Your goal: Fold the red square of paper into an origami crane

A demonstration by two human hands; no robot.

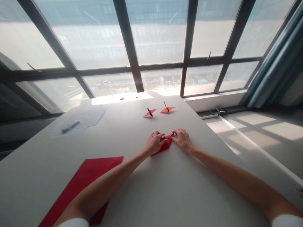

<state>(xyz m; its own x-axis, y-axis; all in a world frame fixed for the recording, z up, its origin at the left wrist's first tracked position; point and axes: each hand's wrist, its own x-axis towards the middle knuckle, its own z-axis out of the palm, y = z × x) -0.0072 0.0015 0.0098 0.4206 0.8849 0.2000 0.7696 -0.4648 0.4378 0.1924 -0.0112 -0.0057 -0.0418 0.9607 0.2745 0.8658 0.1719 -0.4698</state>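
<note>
1. From where I stand, both forearms stretch forward over the white table (177, 192), fingers curled inward.
2. The folded red paper (167, 145) lies between the hands: left hand (153, 142) closed on its left side, right hand (182, 139) pinching the far-right corner.
3. Its long axis slants, one tip pointing near-left.

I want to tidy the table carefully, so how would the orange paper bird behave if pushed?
The orange paper bird looks like thin folded paper, so it is probably light and may slide easily. Its narrow upright point could bend. With wings spread, it seems unlikely to roll.
</note>
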